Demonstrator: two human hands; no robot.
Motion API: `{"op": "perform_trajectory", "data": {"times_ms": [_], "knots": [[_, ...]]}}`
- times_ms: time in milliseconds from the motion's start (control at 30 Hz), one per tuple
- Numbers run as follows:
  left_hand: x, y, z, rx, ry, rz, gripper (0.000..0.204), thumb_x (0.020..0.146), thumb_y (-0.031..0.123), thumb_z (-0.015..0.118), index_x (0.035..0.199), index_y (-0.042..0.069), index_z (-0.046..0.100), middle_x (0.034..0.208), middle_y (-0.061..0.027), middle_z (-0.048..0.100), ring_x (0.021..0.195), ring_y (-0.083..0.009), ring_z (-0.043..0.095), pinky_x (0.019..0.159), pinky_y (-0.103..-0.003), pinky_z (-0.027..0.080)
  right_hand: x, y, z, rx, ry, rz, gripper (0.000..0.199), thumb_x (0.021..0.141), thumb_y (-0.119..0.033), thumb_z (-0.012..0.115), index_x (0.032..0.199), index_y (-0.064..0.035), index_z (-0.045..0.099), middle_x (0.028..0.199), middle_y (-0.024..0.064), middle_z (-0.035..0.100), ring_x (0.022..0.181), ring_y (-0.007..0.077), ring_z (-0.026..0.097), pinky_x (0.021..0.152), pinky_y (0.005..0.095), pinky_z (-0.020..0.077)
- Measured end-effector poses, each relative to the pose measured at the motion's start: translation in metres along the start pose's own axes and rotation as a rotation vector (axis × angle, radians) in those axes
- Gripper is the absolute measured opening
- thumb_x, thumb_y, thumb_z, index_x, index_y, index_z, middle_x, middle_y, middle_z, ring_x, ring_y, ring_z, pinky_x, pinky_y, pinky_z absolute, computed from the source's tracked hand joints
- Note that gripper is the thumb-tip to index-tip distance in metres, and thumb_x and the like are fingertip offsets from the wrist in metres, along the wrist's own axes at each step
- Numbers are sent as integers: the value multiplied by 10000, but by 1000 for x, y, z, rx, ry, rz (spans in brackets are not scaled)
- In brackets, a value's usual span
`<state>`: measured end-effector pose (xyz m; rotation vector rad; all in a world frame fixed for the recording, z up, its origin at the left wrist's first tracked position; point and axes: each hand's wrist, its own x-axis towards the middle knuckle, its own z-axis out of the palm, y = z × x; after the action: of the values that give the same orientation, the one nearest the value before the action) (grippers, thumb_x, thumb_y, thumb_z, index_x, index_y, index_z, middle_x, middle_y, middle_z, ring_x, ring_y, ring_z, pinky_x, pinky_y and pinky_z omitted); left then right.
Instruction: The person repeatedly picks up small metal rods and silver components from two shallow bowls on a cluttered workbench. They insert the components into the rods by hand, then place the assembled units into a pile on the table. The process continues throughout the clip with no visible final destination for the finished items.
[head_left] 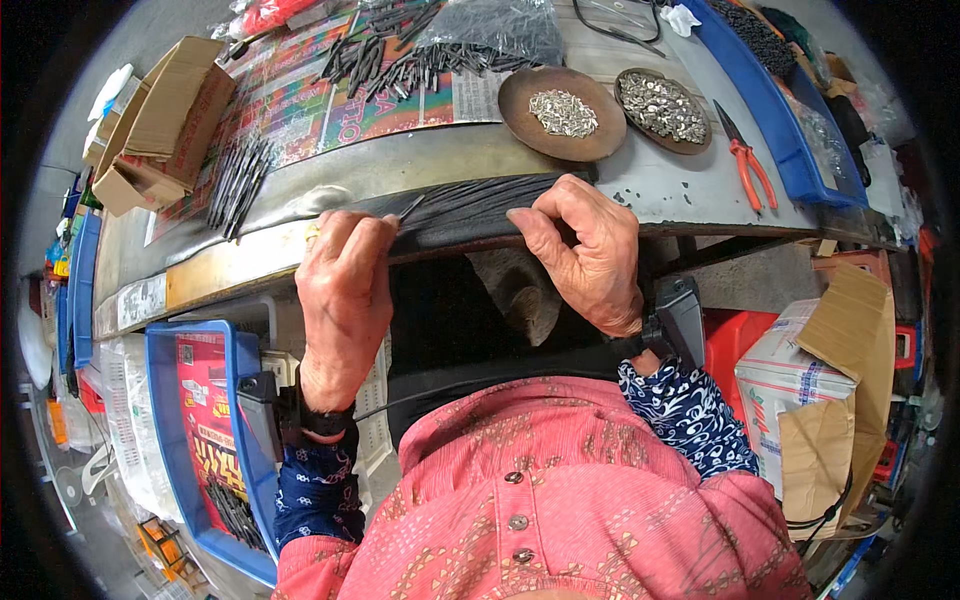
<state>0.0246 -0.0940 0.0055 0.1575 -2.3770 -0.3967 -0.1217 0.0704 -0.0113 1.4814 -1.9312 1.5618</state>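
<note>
Over the table's near edge, my left hand point(347, 290) is closed in a pinch. A thin dark strip with a silvery end point(411, 207) pokes out beside its fingertips. My right hand point(588, 250) has its thumb and curled fingers drawn together; anything between them is hidden or too small to make out. Between the hands, a bundle of long thin black cords point(480, 208) lies along the table edge. Beyond my right hand sit a brown round dish point(515, 115) of small silvery metal pieces and a second dish point(703, 143) with more metal bits.
Red-handled pliers point(748, 165) lie right of the dishes, near a long blue tray point(800, 165). Dark thin sticks point(238, 185) and a cardboard box point(165, 125) are at left; black pieces point(385, 55) pile up at the back. Below left stands a blue bin point(240, 385).
</note>
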Motion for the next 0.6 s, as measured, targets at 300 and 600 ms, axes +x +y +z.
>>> {"op": "perform_trajectory", "data": {"times_ms": [300,600], "knots": [[22,5,39,91,-89,89,207,655,-47,570,834,42,516,795,-157,486,817,-362,506,749,-435,438,0,-2,2,-6,17,53,184,796,-59,723,729,-23,555,639,89,509,532,238,514,487,331,405],[10,-19,15,-38,86,-106,93,796,-55,607,857,12,585,774,-148,553,711,-339,565,638,-384,450,-2,-11,-9,-23,-56,50,163,817,-46,706,760,-3,559,651,77,496,519,188,464,478,298,373]]}}
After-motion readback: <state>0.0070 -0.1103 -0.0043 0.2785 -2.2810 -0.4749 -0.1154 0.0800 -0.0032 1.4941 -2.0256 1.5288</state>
